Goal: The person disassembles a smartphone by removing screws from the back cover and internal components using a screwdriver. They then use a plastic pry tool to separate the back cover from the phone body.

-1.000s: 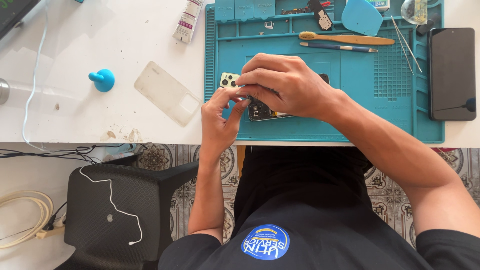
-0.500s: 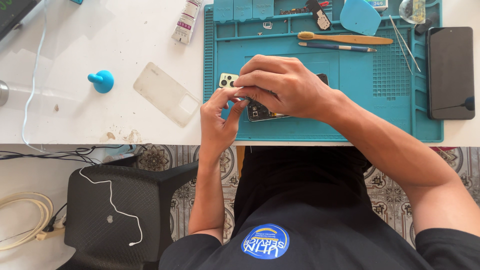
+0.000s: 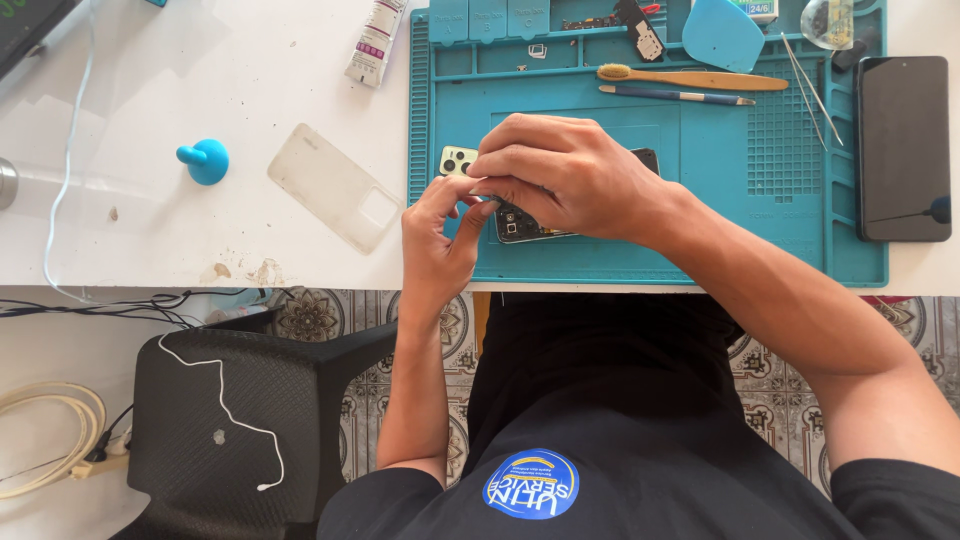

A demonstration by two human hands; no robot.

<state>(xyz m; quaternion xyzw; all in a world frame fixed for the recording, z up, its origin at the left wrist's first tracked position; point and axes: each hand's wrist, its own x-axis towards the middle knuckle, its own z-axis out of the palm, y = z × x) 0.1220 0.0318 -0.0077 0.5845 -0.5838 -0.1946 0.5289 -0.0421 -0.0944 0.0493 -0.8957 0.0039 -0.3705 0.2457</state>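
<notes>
The person sits at a white table (image 3: 200, 90) with both hands over a teal work mat (image 3: 760, 220). The right hand (image 3: 565, 175) lies curled over an opened phone (image 3: 525, 222) near the mat's front left, its fingers closed down on the phone's upper edge; only the phone's exposed dark insides below the knuckles and a pale camera block (image 3: 458, 160) at its left end are visible. The left hand (image 3: 435, 235) comes up from the table edge, thumb and forefinger pinched together against the phone's left end, just under the right fingertips. Whether something small is caught in that pinch is too hidden to tell.

The mat has shallow compartments along its far edge. One holds a small metal part (image 3: 537, 50), another a dark circuit piece (image 3: 645, 40); a blue pick-shaped tool (image 3: 722, 35) overlaps the next. Below these lie a wooden-handled brush (image 3: 690, 78) and a thin blue tool (image 3: 675, 95), with tweezers (image 3: 810, 75) on the gridded panel to the right.

A black phone (image 3: 903, 148) rests face up beside the mat's right edge. Left of the mat lie a clear phone case (image 3: 335, 185), a blue suction cup (image 3: 205, 160) and a glue tube (image 3: 375, 42).
</notes>
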